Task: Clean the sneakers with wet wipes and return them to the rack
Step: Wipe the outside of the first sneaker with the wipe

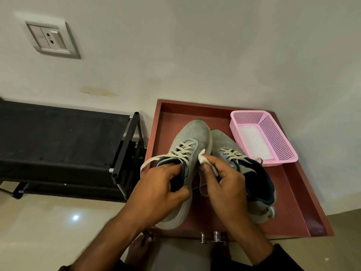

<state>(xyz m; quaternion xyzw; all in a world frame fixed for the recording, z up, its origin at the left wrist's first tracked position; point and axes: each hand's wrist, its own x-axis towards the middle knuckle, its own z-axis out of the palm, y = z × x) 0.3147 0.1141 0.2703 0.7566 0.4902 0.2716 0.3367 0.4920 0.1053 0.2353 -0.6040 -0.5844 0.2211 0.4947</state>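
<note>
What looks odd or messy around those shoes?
A brownish stain marks the wall above the black rack. One lace hangs loose from the sneaker that the left hand holds. Nothing is spilled.
</note>
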